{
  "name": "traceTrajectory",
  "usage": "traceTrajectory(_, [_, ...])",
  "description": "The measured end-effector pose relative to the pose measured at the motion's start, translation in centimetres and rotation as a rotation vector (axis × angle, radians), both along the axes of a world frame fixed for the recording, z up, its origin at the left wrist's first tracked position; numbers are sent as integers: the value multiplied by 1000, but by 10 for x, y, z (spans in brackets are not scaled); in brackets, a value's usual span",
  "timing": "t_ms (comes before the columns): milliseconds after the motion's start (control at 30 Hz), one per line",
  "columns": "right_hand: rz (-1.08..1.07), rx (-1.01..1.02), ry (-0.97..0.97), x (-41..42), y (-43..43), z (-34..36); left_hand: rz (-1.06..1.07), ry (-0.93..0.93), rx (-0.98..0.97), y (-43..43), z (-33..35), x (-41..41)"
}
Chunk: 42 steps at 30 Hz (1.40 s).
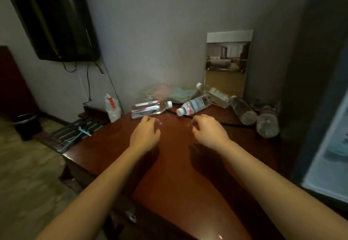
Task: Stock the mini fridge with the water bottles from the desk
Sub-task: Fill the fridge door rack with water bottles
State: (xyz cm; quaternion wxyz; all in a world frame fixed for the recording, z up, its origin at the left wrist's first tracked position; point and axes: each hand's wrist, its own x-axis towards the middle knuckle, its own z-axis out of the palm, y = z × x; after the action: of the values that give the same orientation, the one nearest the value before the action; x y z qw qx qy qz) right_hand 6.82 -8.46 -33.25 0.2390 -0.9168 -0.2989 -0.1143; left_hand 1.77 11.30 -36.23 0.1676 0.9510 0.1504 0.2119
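Dark red-brown wood of the desk [178,174] is seen strewn at its far end, by the wall, with five water bottles [195,105] laid on their sides, while the left hand [146,134] and right hand [208,130] are held just short of the two nearest, fingers loosely curled, nothing gripped.

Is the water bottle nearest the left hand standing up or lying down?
Lying down. The bottle rests on its side on the desk, white cap pointing right, just beyond the left hand.
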Motion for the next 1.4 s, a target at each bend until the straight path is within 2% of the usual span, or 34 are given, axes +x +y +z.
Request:
traceTrajectory(133, [-16, 102, 248, 61, 43, -15, 103, 45, 50, 53, 1, 60])
traceTrajectory(233, [-41, 378, 526, 88, 65, -25, 189, 11, 13, 86, 4, 97])
traceTrajectory(333, [12, 572, 724, 99, 86, -32, 248, 72, 62, 106, 0, 125])
traceTrajectory(433, [37, 680, 860, 102, 101, -35, 246, 191, 137, 115, -2, 139])
traceTrajectory(600, [13, 823, 1011, 95, 106, -34, 124, 251, 260, 115, 1, 129])
traceTrajectory(733, [6, 863, 1102, 74, 110, -36, 36, 296, 87, 108, 5, 105])
traceTrajectory(1033, [9, 1022, 1167, 17, 113, -39, 146, 134, 54, 39, -15, 26])
traceTrajectory(1100, [29, 1078, 1185, 4, 102, -37, 119, 117, -53, 27, -14, 4])
traceTrajectory(1200, [64, 1214, 1173, -13, 77, -27, -4, 72, -316, 4, -13, -29])
traceTrajectory(1333, [79, 1176, 1017, -43, 28, -4, -220, 61, -578, -37, -12, -61])
traceTrajectory(1400, [76, 1135, 875, -61, 2, 9, -331, 72, -670, -63, -9, -71])
